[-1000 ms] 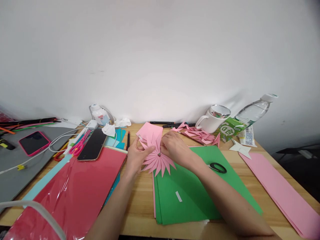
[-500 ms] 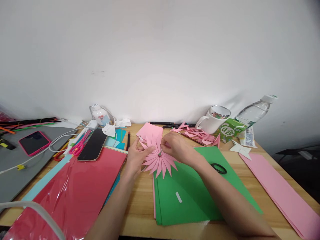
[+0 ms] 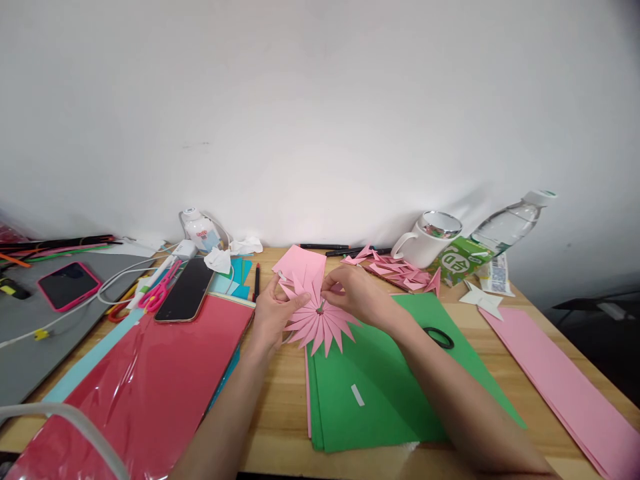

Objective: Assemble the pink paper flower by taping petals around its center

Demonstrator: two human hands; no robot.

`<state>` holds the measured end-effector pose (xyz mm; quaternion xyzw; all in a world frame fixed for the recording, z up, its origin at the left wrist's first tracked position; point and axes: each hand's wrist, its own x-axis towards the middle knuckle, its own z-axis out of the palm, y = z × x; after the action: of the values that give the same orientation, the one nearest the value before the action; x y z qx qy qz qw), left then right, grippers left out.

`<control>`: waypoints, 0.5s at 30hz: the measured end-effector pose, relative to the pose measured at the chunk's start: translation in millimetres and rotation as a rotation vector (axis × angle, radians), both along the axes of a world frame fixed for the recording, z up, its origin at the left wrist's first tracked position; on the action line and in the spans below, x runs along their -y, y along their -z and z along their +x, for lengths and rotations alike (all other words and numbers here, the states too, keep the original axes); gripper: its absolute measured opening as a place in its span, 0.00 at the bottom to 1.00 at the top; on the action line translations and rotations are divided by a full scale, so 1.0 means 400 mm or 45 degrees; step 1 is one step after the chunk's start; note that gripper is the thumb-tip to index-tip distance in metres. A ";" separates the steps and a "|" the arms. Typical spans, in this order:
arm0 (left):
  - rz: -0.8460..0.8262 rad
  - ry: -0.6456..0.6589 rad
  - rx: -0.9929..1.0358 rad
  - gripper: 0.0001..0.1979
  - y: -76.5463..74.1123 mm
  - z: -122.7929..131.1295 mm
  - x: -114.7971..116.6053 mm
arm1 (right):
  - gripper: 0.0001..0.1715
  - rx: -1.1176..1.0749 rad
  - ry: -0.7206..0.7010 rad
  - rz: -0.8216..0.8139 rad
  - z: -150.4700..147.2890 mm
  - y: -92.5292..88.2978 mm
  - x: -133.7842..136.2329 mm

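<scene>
A pink folded-paper pinwheel (image 3: 323, 328) with many pointed petals and a small hole in the middle is held above the near edge of the green paper stack. My left hand (image 3: 276, 312) grips its left side, thumb on top of the petals. At its upper right, my right hand (image 3: 356, 293) pinches a petal between thumb and fingertips; the fingers partly hide that spot. Just behind lies a pink paper sheet (image 3: 305, 259). Several loose folded pink pieces (image 3: 400, 270) are heaped beyond my right hand.
Green paper (image 3: 380, 400) carries a white strip (image 3: 357, 395) and a black ring (image 3: 439, 337). A white mug (image 3: 427, 241), green box (image 3: 457, 260) and tilted water bottle (image 3: 510, 223) stand back right. Red paper (image 3: 165, 373), a phone (image 3: 185, 293) and pink scissors (image 3: 161, 290) lie left.
My right hand has shifted very slightly at the pinwheel's upper right edge. My left hand and the pinwheel stay almost where they were.
</scene>
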<state>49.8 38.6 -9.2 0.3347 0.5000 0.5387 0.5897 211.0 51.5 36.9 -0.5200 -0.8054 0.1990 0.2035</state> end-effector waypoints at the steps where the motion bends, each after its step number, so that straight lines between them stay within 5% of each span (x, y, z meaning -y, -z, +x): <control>1: 0.003 -0.007 0.002 0.48 -0.001 0.001 0.000 | 0.08 -0.014 0.016 -0.016 -0.002 -0.001 0.001; 15: 0.039 0.022 -0.034 0.43 0.001 0.001 0.000 | 0.07 -0.045 0.060 -0.052 -0.012 0.006 -0.004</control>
<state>50.0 38.6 -9.6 0.3550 0.4968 0.5367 0.5824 206.3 53.0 34.4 -0.5392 -0.7850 0.2197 0.2116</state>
